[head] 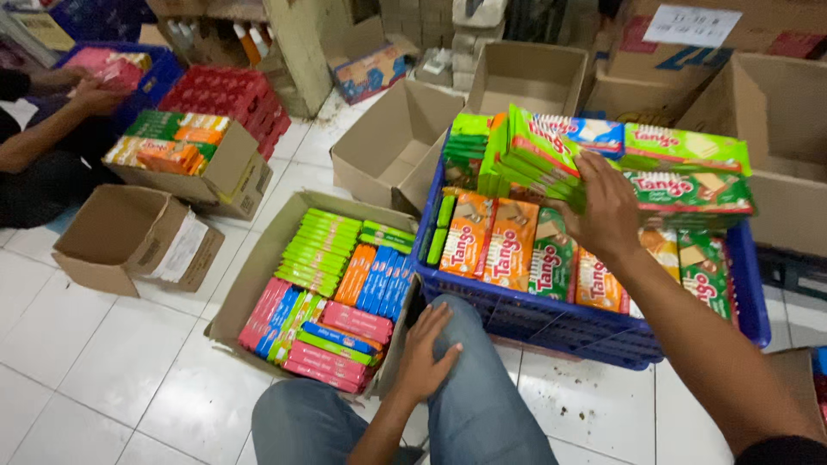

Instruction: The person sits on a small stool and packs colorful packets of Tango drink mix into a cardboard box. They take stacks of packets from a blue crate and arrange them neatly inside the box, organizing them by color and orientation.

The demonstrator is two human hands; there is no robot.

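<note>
My right hand (607, 211) reaches into a blue plastic crate (568, 323) and grips a stack of green wafer packs (525, 159), lifting them above the orange and green packs (491, 241) lying in the crate. My left hand (426, 349) rests flat on my knee in grey-blue trousers, fingers apart, holding nothing. Just left of that hand a low cardboard box (258, 275) holds rows of pink, green, blue and orange packs (336, 293).
Another person's arms (60, 103) work at the far left beside a blue crate (146, 77) and a red crate (228, 95). A box of orange and green packs (181, 142) and several open cardboard boxes (392, 142) stand around on white floor tiles.
</note>
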